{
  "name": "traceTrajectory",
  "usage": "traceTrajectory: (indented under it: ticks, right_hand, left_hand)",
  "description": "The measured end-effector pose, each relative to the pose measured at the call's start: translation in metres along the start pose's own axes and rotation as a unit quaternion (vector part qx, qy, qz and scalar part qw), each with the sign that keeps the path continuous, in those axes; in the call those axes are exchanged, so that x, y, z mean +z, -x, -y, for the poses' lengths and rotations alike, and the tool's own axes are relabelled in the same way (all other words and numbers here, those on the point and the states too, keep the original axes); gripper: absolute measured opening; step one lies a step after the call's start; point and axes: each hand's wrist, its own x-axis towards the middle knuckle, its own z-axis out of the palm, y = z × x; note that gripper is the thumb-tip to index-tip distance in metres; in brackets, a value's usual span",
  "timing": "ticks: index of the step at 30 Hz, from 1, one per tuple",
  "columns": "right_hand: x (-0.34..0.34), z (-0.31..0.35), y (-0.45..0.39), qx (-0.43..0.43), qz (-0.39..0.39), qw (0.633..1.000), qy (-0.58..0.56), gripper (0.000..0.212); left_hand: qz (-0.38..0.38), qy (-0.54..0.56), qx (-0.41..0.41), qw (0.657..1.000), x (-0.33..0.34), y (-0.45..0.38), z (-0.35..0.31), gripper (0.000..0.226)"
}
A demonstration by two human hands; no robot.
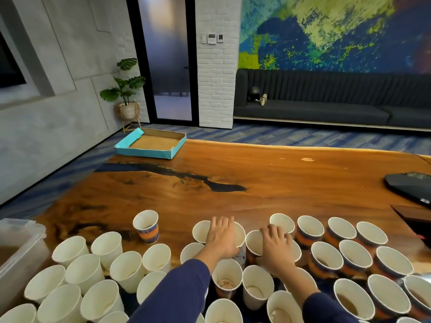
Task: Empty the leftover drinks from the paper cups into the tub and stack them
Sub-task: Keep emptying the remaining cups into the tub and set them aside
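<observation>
Several white paper cups with orange and blue print crowd the near edge of the wooden table (233, 173); some hold brown leftover drink. One cup (146, 226) stands alone, a little farther out. My left hand (220, 235) lies palm down over the rim of a cup (201, 230), fingers fairly straight. My right hand (276, 247) rests the same way over another cup (253, 243) just to the right. Whether either hand grips its cup does not show. A clear plastic tub (22, 250) with brown liquid stands at the near left.
A shallow turquoise cardboard tray (151, 145) sits at the table's far left corner. A black flat device (410, 187) and a dark box (415, 220) lie at the right edge. Beyond the table are carpet, a dark sofa and a potted plant.
</observation>
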Motion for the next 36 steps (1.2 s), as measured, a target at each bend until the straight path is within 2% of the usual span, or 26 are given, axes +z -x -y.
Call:
traceTrajectory:
  ticks: [6, 18, 24, 28, 33, 36]
  right_hand:
    - [0.001, -0.002, 0.003, -0.003, 0.011, 1.000, -0.004, 0.077]
    - [-0.043, -0.010, 0.031, -0.021, 0.008, 0.999, 0.045, 0.091]
    - [-0.074, -0.026, 0.080, -0.004, -0.036, 0.999, 0.009, 0.080]
    - [-0.089, -0.044, 0.122, 0.023, -0.055, 0.998, -0.022, 0.081]
    - [-0.088, -0.079, 0.195, 0.087, -0.049, 0.994, -0.047, 0.079]
    - [-0.080, -0.105, 0.240, 0.126, -0.032, 0.989, -0.067, 0.075]
  left_hand:
    - [0.048, 0.005, 0.016, 0.999, 0.006, 0.006, 0.001, 0.089]
    - [0.037, 0.032, 0.052, 0.997, -0.034, 0.039, -0.006, 0.080]
    - [0.016, 0.038, 0.097, 0.994, -0.064, 0.077, -0.027, 0.082]
    - [-0.013, 0.031, 0.135, 0.990, -0.086, 0.109, -0.054, 0.081]
    - [-0.021, 0.044, 0.190, 0.981, -0.083, 0.150, -0.097, 0.077]
    - [0.000, 0.048, 0.237, 0.970, -0.071, 0.170, -0.129, 0.076]
